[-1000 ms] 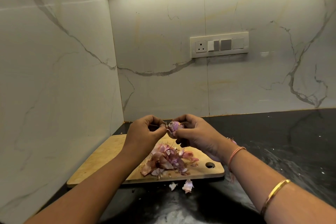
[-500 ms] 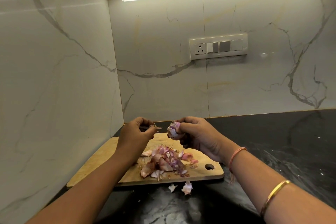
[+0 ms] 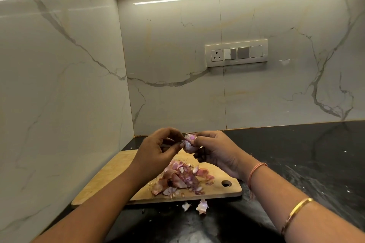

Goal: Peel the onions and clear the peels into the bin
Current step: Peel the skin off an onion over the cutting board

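Head view shows one small onion [image 3: 189, 145] held in the air above the far end of the cutting board [image 3: 110, 183], probably so that whatever comes off drops onto the wood and not the tabletop [image 3: 296, 154]. The right hand [image 3: 215, 152] grips it, fingers [image 3: 199, 139] curled round its right side to steady it. The left hand [image 3: 158, 149] meets it from the other side, thumb and fingertips pinched together on the loose skin, which looks like the pull of a peeling stroke.

By count there are one onion, one board and one heap of pink and brown peels [image 3: 181, 180] lying on the board under the hands. Two stray peels [image 3: 202, 206] lie just off the board's near edge, on the dark tabletop. No bin shows, so I judge clearing has not begun.
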Motion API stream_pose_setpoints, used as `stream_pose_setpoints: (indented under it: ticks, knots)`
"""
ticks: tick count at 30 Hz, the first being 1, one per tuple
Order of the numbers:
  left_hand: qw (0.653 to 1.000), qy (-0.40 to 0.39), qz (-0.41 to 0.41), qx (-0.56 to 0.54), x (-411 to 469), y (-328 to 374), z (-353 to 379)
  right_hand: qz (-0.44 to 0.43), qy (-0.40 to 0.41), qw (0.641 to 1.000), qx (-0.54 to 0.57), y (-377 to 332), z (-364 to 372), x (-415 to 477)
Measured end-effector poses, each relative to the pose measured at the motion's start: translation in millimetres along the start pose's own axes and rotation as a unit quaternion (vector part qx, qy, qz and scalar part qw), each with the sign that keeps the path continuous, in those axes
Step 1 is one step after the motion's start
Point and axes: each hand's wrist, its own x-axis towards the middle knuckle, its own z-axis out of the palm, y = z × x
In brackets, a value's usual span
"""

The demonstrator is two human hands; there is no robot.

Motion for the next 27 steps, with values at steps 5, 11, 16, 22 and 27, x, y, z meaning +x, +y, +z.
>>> stream_pose_setpoints:
  ticks: [5, 11, 16, 22, 27]
  knots:
    - [1.0, -0.028, -0.002, 0.01, 0.5, -0.7, -1.0, 0.004, -0.003, 1.0, -0.009, 0.4, 1.9, 0.1]
    - [0.994, -0.074, -0.002, 0.075, 0.3, -3.0, 2.3, -0.003, 0.039, 0.999, 0.034, 0.1, 0.8, 1.5]
    - [0.988, -0.098, -0.009, 0.117, 0.7, -5.4, 2.9, -0.008, 0.076, 0.994, 0.081, -0.7, -3.1, 3.3]
    - [0.981, -0.1, -0.029, 0.163, 2.4, -10.0, 1.7, -0.004, 0.081, 0.99, 0.114, -0.1, -3.6, 3.4]
    - [0.975, -0.102, -0.05, 0.193, 3.9, -15.1, -0.1, -0.002, 0.081, 0.987, 0.139, -1.9, -4.0, 2.3]
